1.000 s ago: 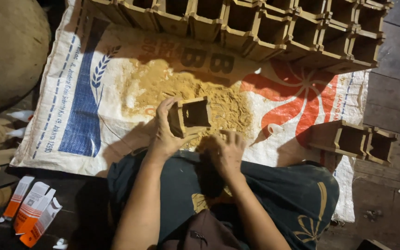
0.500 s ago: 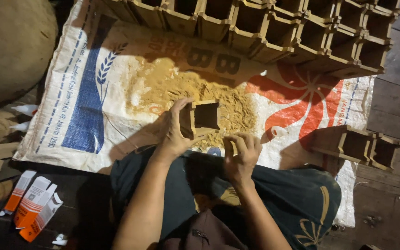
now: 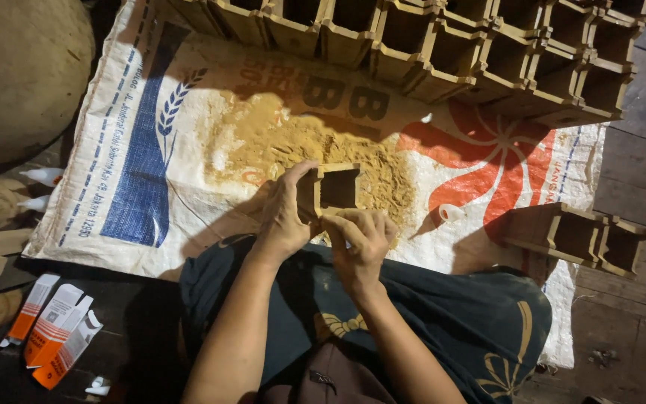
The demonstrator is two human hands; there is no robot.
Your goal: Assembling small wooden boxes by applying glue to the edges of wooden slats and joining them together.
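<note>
Both forearms reach forward from the bottom of the frame, bare, elbows bent, converging over the lap. The left hand (image 3: 284,217) is curled around the left side of a small open wooden box (image 3: 332,190), thumb up along its near left edge, fingers wrapped behind; it grips the box and holds it tilted so the open face looks up at the camera. The right hand (image 3: 360,238) sits just below and to the right of the box, fingers bent inward, fingertips pressed to the box's lower edge. It looks pinched on something small against that edge, but what is in it can't be made out.

The box is held just above a pile of sawdust (image 3: 304,150), yellowish, spread on a printed woven sack (image 3: 166,150) laid flat on the floor. Sack is white with a blue band at left and a red flower print at right.

Along the top edge of the sack, a long stack of similar wooden boxes (image 3: 443,45), open faces up, packed touching. Two more boxes (image 3: 581,238) lie at right, side by side, at the sack's edge. Orange and white cartons (image 3: 54,333) lie on the dark floor at lower left, well apart from the hands. A large round tan bag (image 3: 16,75) sits at upper left. The person's dark green patterned trousers (image 3: 443,322) fill the bottom centre.
</note>
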